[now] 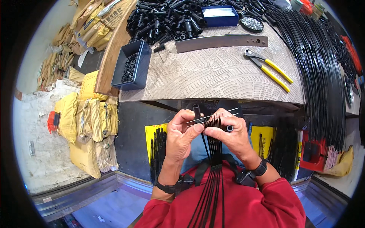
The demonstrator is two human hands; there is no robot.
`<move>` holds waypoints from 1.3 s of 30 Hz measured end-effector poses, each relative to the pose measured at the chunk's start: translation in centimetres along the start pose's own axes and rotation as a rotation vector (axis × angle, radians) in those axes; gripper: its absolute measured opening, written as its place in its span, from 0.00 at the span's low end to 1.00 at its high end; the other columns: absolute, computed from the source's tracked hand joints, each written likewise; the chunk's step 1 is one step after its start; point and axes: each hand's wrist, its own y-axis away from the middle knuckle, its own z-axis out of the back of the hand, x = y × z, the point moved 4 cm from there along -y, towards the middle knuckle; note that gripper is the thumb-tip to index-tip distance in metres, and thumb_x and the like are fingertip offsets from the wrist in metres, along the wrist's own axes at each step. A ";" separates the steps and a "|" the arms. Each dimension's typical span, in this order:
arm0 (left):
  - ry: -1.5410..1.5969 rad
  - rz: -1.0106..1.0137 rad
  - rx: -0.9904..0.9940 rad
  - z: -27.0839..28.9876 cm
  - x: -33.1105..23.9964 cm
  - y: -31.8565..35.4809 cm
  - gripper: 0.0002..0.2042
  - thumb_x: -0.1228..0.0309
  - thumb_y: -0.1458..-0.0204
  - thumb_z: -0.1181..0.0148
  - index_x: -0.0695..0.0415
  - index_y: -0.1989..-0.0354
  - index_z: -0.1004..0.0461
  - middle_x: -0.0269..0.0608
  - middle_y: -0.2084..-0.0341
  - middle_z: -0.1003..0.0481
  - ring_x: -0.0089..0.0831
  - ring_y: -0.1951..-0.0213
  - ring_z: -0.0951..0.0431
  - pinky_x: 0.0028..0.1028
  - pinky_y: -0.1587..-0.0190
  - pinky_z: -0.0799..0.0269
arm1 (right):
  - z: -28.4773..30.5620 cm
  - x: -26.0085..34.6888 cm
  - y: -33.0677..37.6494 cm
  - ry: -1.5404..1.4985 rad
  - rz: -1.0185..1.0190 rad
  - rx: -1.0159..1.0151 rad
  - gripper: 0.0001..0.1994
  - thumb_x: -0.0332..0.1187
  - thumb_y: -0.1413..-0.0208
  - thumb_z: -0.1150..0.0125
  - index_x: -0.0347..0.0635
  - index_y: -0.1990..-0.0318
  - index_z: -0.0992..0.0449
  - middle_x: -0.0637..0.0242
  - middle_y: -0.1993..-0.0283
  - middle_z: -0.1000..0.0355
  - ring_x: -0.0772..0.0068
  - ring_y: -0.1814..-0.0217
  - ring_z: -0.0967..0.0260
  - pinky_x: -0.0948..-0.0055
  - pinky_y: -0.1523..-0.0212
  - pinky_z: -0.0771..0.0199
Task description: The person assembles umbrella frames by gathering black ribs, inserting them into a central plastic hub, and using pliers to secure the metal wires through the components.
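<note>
My left hand (179, 135) is closed, thumb and fingers pinching a short black plastic tube (196, 110) that stands up between them. Two thin silvery wires (224, 112) cross slantwise from this tube toward my right hand. With its thumb bent over, my right hand (232, 137) grips the upper ends of a bundle of thin black rods (215, 152), like umbrella ribs. The bundle hangs down against my red top and fans out below. The round end of another black tube (229, 128) shows among my right fingers. The exact meeting of wires and rods is partly hidden by my fingertips.
Ahead is a patterned worktable (213, 74) with a dark bin of small black rings (131, 66), a flat metal bar (220, 43), yellow-handled pliers (272, 72), a heap of black tubes (163, 19), a blue box (219, 17) and a dish of small metal parts (251, 24). Long black rods (319, 76) drape over the right side.
</note>
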 end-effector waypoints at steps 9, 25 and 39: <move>-0.104 -0.132 -0.079 -0.3 -0.7 0.5 0.09 0.81 0.56 0.40 0.63 0.66 0.31 0.36 0.70 0.29 0.22 0.66 0.27 0.21 0.60 0.31 | -0.6 1.3 0.2 0.145 -0.096 -0.013 0.08 0.28 0.56 0.35 0.36 0.67 0.23 0.70 0.76 0.29 0.86 0.74 0.37 0.83 0.74 0.38; 0.008 -0.151 -0.085 -0.9 1.0 1.2 0.13 0.73 0.49 0.45 0.65 0.56 0.33 0.41 0.64 0.28 0.22 0.64 0.28 0.21 0.59 0.34 | -0.5 1.0 0.3 0.019 -0.189 0.030 0.08 0.30 0.51 0.42 0.35 0.66 0.29 0.68 0.72 0.31 0.81 0.68 0.36 0.80 0.65 0.36; -0.123 -0.213 -0.131 -1.3 1.7 1.5 0.16 0.67 0.48 0.46 0.66 0.56 0.34 0.37 0.70 0.27 0.21 0.68 0.28 0.20 0.64 0.33 | -0.2 -1.4 0.4 -0.234 -0.387 0.081 0.07 0.31 0.51 0.39 0.35 0.70 0.26 0.74 0.76 0.31 0.86 0.72 0.37 0.82 0.71 0.35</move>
